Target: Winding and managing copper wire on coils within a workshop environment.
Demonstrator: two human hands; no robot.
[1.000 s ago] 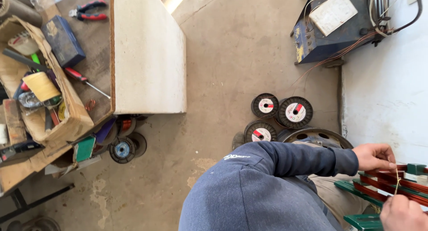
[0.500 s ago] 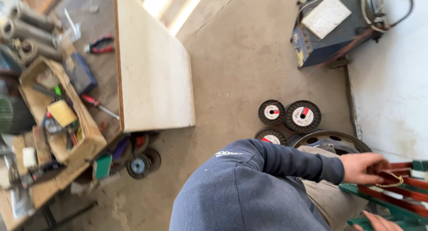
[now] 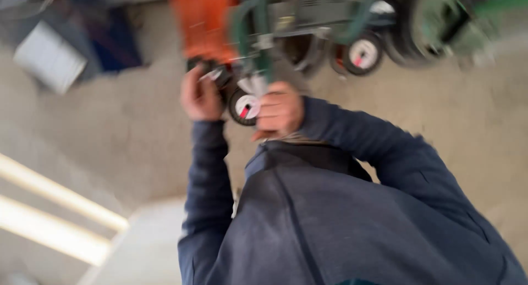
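A green metal frame stands at the far side of the scene, just left of centre, blurred by camera motion. Both hands are raised to it. The left hand is curled at the frame's lower left, close to an orange panel; the blur hides whether its grip is clenched on anything. The right hand is folded at the frame's lower end, fingers bent; what its grip grasps cannot be told. Between the hands lies a small disc with a white and red label, touching or just beside the right hand. A second labelled disc sits further right, near dark round wheels. Dark blue sleeves fill the near field above a concrete floor.
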